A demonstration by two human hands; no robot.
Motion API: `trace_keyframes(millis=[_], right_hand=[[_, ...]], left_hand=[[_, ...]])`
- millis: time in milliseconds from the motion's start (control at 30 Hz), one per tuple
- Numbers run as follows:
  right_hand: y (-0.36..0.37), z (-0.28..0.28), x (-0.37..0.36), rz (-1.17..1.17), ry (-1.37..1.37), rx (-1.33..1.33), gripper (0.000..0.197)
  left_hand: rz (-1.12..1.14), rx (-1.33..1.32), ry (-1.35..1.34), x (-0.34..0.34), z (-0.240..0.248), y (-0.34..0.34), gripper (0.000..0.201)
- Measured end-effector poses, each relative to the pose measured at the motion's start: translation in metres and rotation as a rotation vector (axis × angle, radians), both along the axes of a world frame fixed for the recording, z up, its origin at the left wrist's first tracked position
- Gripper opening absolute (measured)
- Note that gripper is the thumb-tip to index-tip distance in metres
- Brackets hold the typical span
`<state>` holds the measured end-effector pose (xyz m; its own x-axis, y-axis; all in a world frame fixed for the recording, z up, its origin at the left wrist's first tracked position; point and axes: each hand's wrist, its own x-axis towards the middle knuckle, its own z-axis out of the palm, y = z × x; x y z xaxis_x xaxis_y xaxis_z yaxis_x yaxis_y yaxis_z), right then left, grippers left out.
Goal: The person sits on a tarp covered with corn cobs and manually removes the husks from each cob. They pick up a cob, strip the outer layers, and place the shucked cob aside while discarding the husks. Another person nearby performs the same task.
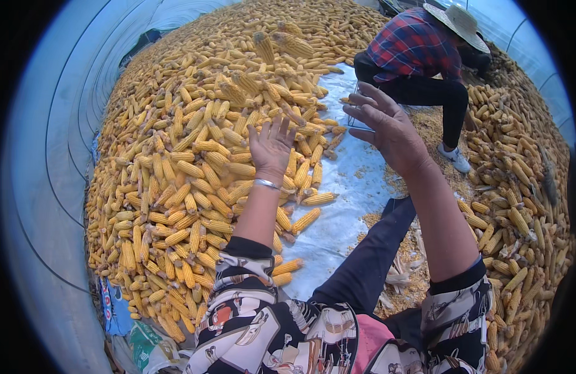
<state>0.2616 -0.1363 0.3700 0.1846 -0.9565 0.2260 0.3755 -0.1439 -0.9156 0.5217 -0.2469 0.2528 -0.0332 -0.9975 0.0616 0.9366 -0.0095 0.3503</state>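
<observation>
My left hand is raised over a large heap of yellow corn cobs, palm up, fingers spread, nothing in it. A silvery bracelet circles that wrist. Held higher and further right, my right hand has its fingers apart and is empty, above the pale sheet on the ground. Beyond my left hand, a few slightly blurred cobs appear to be in the air over the heap. Several cobs lie along the heap's edge on the sheet.
A person in a plaid shirt and straw hat crouches at far right. Another corn pile rises on the right, with loose kernels and husks before it. Curved plastic sheeting walls the left; a green-and-white bag lies near left.
</observation>
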Motion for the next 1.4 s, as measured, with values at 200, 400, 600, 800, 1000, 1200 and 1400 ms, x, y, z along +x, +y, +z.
trace_keyframes(millis=[200,400,600,800,1000,1200,1400], right_hand=[[0.091,-0.121,-0.1,-0.065,0.48,0.375,0.059],[0.213,-0.265,-0.239,-0.445,0.662,0.806,0.053],[0.256,-0.321,-0.293,-0.383,0.961,0.944,0.061],[0.271,-0.296,-0.296,-0.114,1.236,0.577,0.048],[0.299,-0.279,-0.344,0.032,1.016,0.532,0.063],[0.287,-0.394,-0.439,-0.39,0.121,1.16,0.094],[0.211,-0.519,-0.483,-0.968,-0.325,1.266,0.101]], left_hand=[[-0.444,0.343,-0.413,-0.07,-0.112,0.066,0.031],[-0.907,0.317,-0.989,-0.203,-0.182,0.119,0.026],[-1.243,0.074,-1.423,-0.344,-0.241,0.157,0.031],[-1.186,-0.938,-1.797,-0.504,-0.314,0.161,0.047],[-0.841,-1.282,-1.86,-0.693,-0.34,0.122,0.078],[-0.854,-1.431,-2.2,-0.815,-0.364,0.083,0.102],[-1.024,-1.574,-2.312,-0.828,-0.398,0.064,0.107]])
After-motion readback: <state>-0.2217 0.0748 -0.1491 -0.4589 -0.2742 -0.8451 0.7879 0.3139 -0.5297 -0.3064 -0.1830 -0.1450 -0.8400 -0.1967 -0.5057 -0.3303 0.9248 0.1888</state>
